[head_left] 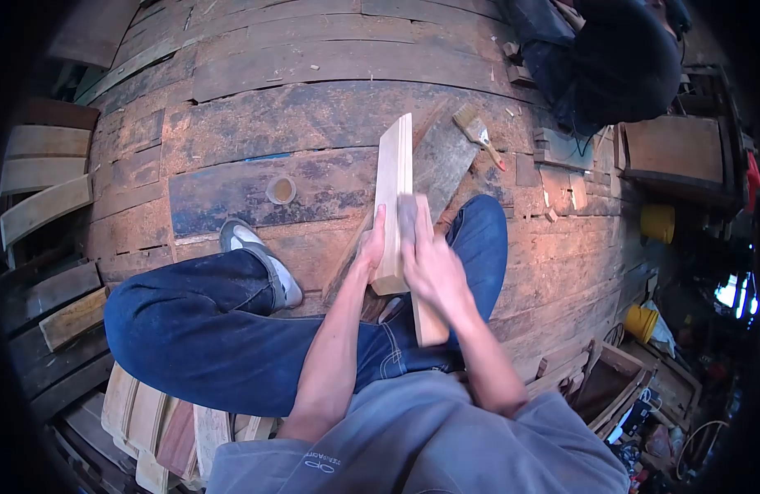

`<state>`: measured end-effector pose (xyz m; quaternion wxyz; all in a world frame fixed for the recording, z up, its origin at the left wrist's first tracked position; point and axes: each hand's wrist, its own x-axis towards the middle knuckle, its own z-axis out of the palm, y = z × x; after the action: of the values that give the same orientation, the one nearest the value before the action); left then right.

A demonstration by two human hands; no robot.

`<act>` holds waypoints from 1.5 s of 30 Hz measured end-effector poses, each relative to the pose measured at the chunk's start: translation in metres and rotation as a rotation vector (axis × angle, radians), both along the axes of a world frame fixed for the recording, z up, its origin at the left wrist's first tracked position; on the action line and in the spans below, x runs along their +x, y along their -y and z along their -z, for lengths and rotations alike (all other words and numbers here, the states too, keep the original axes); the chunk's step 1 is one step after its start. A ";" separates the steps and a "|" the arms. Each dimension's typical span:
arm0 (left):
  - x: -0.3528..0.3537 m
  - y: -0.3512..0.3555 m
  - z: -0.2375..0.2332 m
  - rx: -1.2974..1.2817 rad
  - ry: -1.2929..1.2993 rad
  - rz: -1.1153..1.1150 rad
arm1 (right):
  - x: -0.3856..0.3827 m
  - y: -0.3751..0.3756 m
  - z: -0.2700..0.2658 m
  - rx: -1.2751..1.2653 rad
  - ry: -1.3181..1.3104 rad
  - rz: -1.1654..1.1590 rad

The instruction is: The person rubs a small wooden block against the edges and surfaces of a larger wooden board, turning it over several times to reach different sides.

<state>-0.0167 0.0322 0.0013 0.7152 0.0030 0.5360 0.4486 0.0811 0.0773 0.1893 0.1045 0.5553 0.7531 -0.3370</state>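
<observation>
My left hand point(371, 249) is closed around a pale wooden piece point(392, 165), thumb lying along its left side. The piece points away from me, its far end cut at a slant. My right hand point(435, 267), slightly blurred, grips a long, light wooden block point(432, 323) against the right side of that piece. A dark grey strip point(408, 216) shows at the block's far end, beside the wooden piece. The block's near end reaches down over my lap. Beneath the work lies a grey flat board point(441, 165) on the floor.
A paintbrush point(477, 136) rests on the grey board's far end. On the dusty plank floor is a small round cup point(281, 190). Curved wooden pieces point(46, 210) are stacked at left, more wood point(145, 420) behind my left leg. Another person point(623, 66) sits at upper right.
</observation>
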 end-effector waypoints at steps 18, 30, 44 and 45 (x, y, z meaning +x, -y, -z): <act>-0.004 0.000 -0.026 0.143 0.259 -0.075 | -0.029 -0.016 0.000 -0.010 0.078 -0.034; -0.009 -0.003 -0.006 0.109 0.256 -0.064 | -0.018 0.038 -0.032 -0.037 0.100 -0.122; -0.011 -0.003 -0.017 0.200 0.282 -0.106 | -0.021 0.043 -0.032 -0.094 0.067 -0.056; -0.009 0.002 -0.010 0.200 0.259 -0.091 | -0.019 0.041 -0.029 -0.074 0.035 -0.045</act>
<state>-0.0260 0.0303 0.0115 0.7533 -0.0080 0.3915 0.5284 0.0620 0.0363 0.2182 0.1457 0.5396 0.7506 -0.3524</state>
